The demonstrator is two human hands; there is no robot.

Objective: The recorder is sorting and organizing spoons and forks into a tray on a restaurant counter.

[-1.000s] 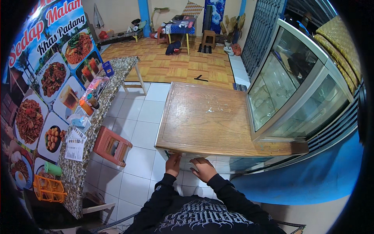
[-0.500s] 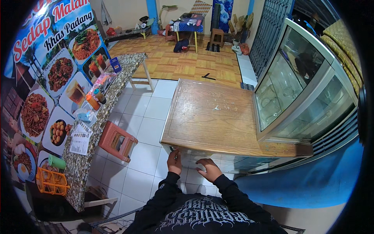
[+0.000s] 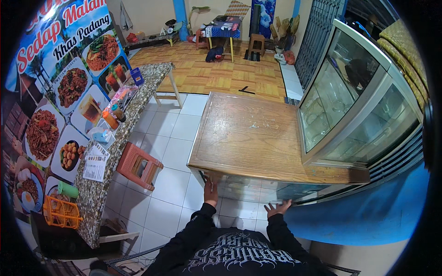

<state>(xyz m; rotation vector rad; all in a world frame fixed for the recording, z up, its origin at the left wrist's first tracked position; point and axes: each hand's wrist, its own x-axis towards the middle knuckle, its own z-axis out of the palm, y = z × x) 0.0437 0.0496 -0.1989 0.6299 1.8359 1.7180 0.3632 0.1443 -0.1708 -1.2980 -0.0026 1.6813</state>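
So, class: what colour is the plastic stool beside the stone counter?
The plastic stool is a salmon orange-pink, as the head view shows.

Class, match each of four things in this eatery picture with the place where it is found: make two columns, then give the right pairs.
Things:
1. Orange plastic basket
2. Glass display case
3. Red-orange plastic stool
4. Left hand

Places:
A. On the white tiled floor beside the speckled stone counter
B. At the near edge of the wooden table
C. On the near end of the speckled stone counter
D. On the right side of the wooden table

Pairs: 1-C, 2-D, 3-A, 4-B
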